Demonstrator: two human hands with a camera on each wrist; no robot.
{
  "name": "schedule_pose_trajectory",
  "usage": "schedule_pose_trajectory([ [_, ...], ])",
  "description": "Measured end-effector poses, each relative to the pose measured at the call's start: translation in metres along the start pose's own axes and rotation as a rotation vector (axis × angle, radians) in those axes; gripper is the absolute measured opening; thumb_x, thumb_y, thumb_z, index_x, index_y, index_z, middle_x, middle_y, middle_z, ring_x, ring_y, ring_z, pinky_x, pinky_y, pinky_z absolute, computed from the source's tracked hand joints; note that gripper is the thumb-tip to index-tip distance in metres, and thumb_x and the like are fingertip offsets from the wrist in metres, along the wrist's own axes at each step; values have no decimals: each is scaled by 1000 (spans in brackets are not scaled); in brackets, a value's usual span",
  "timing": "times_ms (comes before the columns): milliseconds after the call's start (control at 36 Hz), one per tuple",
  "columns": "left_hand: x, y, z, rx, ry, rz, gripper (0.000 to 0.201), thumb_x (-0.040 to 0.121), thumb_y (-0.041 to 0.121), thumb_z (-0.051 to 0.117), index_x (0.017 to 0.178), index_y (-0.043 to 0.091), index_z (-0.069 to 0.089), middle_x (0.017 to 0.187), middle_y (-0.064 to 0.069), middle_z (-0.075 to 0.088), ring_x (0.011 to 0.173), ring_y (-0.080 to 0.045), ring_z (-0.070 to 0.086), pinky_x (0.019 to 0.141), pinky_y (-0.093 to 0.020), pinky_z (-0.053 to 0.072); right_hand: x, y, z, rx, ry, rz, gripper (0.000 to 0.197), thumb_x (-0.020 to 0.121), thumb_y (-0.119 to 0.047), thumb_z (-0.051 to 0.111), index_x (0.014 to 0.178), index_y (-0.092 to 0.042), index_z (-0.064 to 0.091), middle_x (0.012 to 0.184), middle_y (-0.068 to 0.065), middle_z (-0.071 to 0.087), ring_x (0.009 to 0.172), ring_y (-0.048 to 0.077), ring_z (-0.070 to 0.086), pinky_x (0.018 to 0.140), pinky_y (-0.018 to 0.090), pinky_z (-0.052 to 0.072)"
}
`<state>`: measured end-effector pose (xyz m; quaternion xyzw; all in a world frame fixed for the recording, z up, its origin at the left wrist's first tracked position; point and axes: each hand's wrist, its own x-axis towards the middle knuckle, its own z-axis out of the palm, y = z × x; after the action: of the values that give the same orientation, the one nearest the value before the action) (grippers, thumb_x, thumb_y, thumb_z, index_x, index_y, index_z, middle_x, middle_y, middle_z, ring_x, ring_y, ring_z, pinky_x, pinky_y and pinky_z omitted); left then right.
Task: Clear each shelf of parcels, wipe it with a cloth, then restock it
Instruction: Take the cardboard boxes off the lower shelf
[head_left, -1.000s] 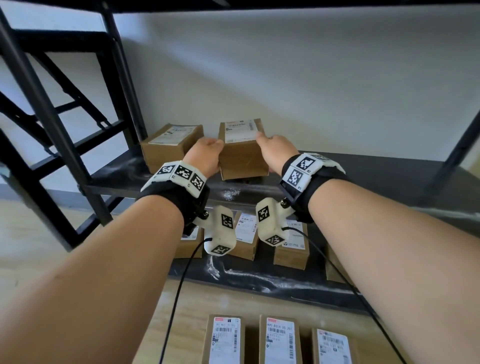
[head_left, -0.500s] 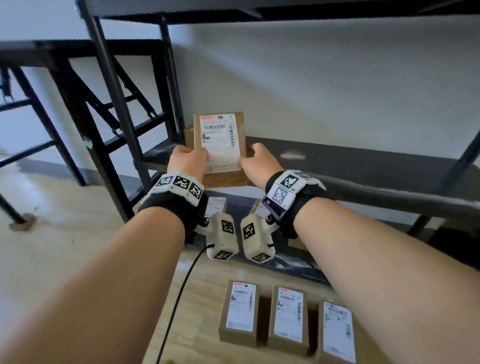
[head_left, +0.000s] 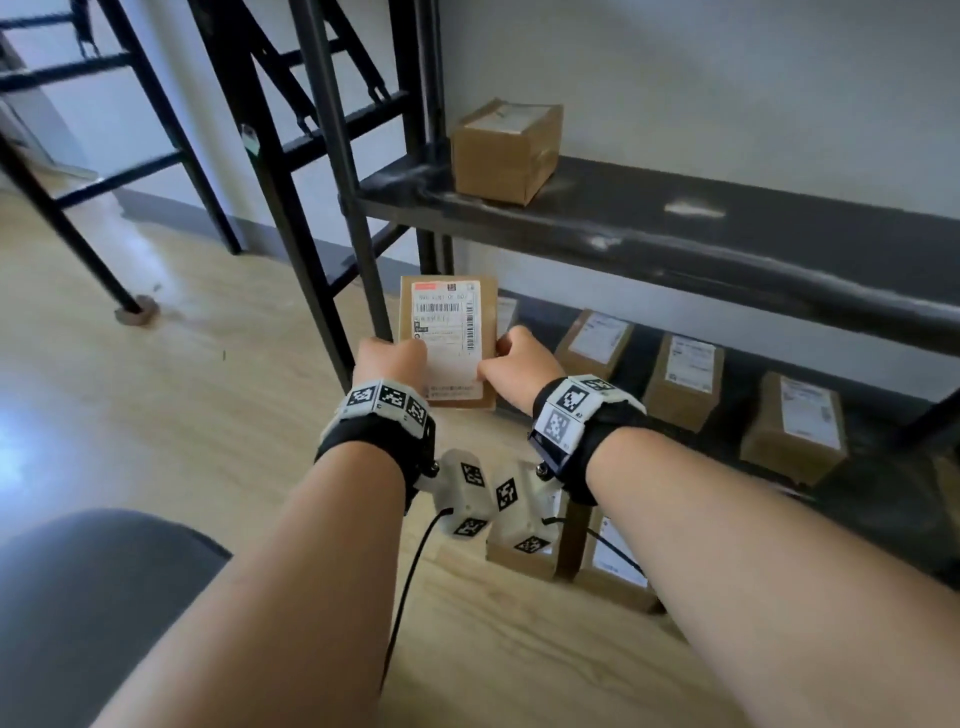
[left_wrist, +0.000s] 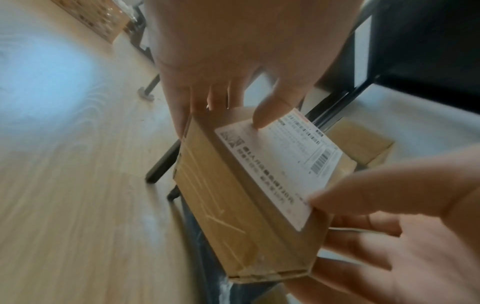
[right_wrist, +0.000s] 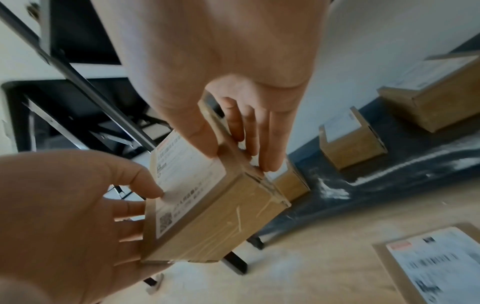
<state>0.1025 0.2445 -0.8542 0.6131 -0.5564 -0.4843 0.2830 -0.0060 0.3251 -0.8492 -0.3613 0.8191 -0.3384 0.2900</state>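
A brown cardboard parcel is held in the air between both hands, in front of the black metal rack and above the wood-grain floor, label side up. The left hand grasps its left edge with the thumb laid on the label and the fingers curled under the box; the right hand grasps the right edge in the same manner. The parcel is a rectangular box sealed with clear tape along its end seams. Its white shipping label carries a red strip at the top, several barcodes, a QR code and lines of small print; the print is too blurred to read. One more taped cardboard parcel on the upper shelf sits at the left end of the dark shelf board, which shows pale scuffs and dust marks. On the lowest shelf stand several similar labelled boxes, spaced apart, with white dust streaks on the dark board. Further labelled boxes on the floor lie near the rack. Both wrists wear black bands fitted with white marker blocks.
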Motion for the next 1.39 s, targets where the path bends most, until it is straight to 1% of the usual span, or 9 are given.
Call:
schedule_pose_trajectory([
  [194,42,-69,31,155,-100,-148,28,82,13,51,109,8,53,96,-6,61,79,-24,57,66,-29,42,39,58,58,-99,-139,177,30,80,-25,55,109,-16,53,102,5,63,88,28,64,81,46,56],
  [361,77,-120,48,395,-233,-227,21,86,16,54,106,10,53,87,-5,62,78,-23,60,74,-32,50,69,100,96,-120,-225,286,17,84,-18,54,98,-12,60,98,7,68,84,28,67,80,44,58],
  [500,106,-154,62,550,-344,-237,23,86,22,51,96,5,64,86,-9,68,70,-23,63,68,-29,51,83,115,118,-158,-272,392,14,92,-18,50,82,-10,53,91,9,66,86,28,67,79,36,56],
  [639,133,-178,74,693,-436,-201,32,96,28,44,90,2,63,76,-9,64,62,-23,59,61,-28,48,98,124,138,-203,-281,479,14,90,-20,55,96,-9,60,96,9,69,85,27,67,77,34,56],
  [750,150,-188,85,825,-553,-160,34,98,33,44,90,5,61,83,-10,66,71,-24,62,68,-32,55,105,129,146,-240,-303,523,17,93,-15,51,104,-6,61,106,11,67,84,26,61,65,29,44],
  [944,164,-193,91,966,-696,-124,33,100,30,42,84,5,54,74,-5,60,63,-18,58,54,-25,48,105,131,147,-247,-290,606,16,96,-11,47,87,-5,58,85,9,58,77,26,57,63,30,43],
  [1028,162,-190,88,1011,-743,-93,31,103,28,36,93,4,52,79,-7,58,74,-23,58,60,-26,49,104,127,149,-215,-238,638,24,94,-11,46,71,-6,52,82,11,62,76,29,61,68,32,49],
  [1194,157,-172,74,930,-790,-27,33,96,16,51,122,-3,58,121,-18,62,88,-22,52,85,-33,48,91,113,140,-234,-163,631,16,96,-18,49,97,-8,61,89,7,61,79,24,58,71,29,46],
  [1389,129,-107,53,900,-736,111,35,99,12,44,133,1,49,133,-14,54,122,-28,53,85,-27,46,73,71,107,-352,-80,528,24,96,-15,46,75,-8,55,83,8,60,75,25,59,72,32,47],
])
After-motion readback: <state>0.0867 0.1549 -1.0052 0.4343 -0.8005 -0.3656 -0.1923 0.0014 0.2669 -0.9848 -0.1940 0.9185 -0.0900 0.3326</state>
